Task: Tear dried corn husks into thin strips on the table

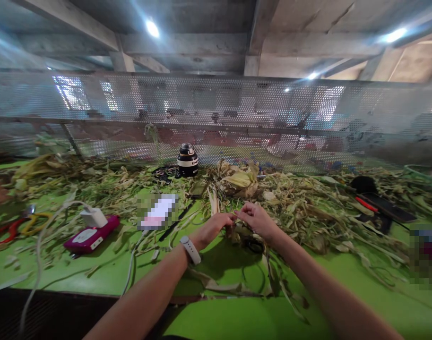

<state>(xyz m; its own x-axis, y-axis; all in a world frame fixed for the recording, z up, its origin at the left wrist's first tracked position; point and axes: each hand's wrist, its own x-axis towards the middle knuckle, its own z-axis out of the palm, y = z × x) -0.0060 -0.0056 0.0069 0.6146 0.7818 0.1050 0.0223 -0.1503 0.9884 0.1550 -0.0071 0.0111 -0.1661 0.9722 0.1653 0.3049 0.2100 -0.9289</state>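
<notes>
Forearms (pixel 148 289) lead to left hand (pixel 215 225) and right hand (pixel 257 219), touching, grip unclear; black flask (pixel 188 163) lidded.

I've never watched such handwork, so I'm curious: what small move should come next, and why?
Perhaps the left hand should hold steady while the right hand eases slightly aside. The two meet closely above the green table, and whatever they may pinch is too small to make out; loose husk-like strips lie around them, so a gentle motion seems safest.
</notes>
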